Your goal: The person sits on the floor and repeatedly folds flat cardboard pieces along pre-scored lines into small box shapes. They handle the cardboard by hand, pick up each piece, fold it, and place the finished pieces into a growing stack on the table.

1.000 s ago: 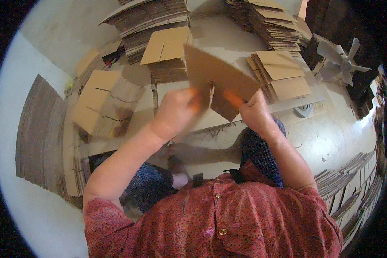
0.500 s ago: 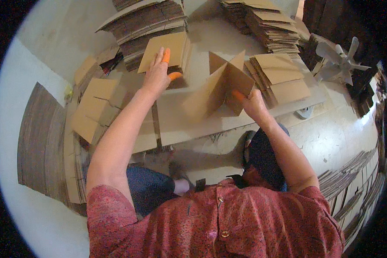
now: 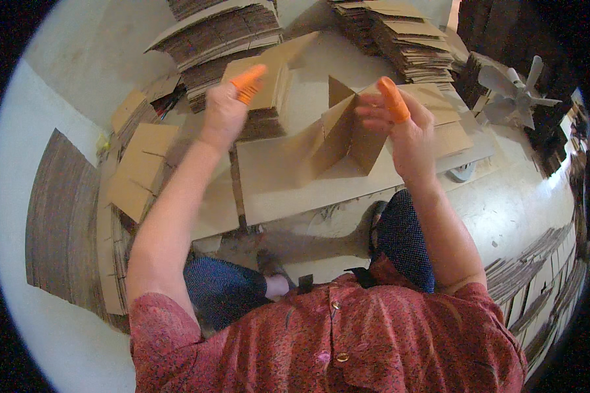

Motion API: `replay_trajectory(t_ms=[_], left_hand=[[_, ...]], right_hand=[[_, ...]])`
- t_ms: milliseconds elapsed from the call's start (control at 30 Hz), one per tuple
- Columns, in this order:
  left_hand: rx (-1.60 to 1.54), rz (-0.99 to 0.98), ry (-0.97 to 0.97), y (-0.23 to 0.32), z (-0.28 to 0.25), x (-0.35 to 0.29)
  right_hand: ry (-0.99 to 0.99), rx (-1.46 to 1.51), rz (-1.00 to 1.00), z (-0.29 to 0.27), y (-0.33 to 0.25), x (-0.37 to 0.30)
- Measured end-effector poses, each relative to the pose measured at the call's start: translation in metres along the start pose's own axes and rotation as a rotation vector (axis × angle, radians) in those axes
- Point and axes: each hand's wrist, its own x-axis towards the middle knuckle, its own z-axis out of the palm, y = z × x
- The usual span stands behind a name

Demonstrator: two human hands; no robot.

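On the low work board (image 3: 295,196), head view: a folded cardboard piece (image 3: 337,141) stands partly opened near the board's middle, its panels rising into a V-shaped ridge. Right hand (image 3: 400,128) is at the piece's right-hand panel, fingers spread apart and loosely curved, an orange rubber finger cot (image 3: 393,99) on the raised forefinger; whether the palm presses the panel or only brushes it, I cannot tell. Left hand (image 3: 226,111) is up in the air past the board's far-left corner, blurred, fingers drawn loosely together, gripping nothing visible; it also wears orange fingertip covers (image 3: 249,80). Just behind the left hand sits a short pile of flat cardboard blanks (image 3: 269,98). Taller stacks of flattened cardboard (image 3: 223,33) stand beyond the far edge, another stack (image 3: 400,36) at far right. Loose flat boxes (image 3: 141,170) lie off the board's left edge. A fan (image 3: 514,88) stands at the right.
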Motion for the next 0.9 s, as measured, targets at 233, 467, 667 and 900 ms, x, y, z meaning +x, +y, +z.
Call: replay_trajectory(t_ms=[233, 467, 667, 900], left_hand=[[-0.076, 0.388, -0.099, 0.071, 0.037, -0.055], [-0.26, -0.34, -0.119, 0.032, 0.053, -0.092], [-0.184, -0.062, -0.064, 0.051, 0.054, -0.092], [-0.225, -0.192, -0.027, 0.063, 0.057, -0.09]], right_hand=[[0.157, 0.239, 0.165, 0.005, -0.017, 0.002], [0.034, -0.269, -0.216, -0.007, -0.001, -0.021], [-0.075, -0.361, 0.002, -0.007, 0.043, -0.035], [-0.023, -0.433, -0.086, -0.011, 0.057, -0.04]])
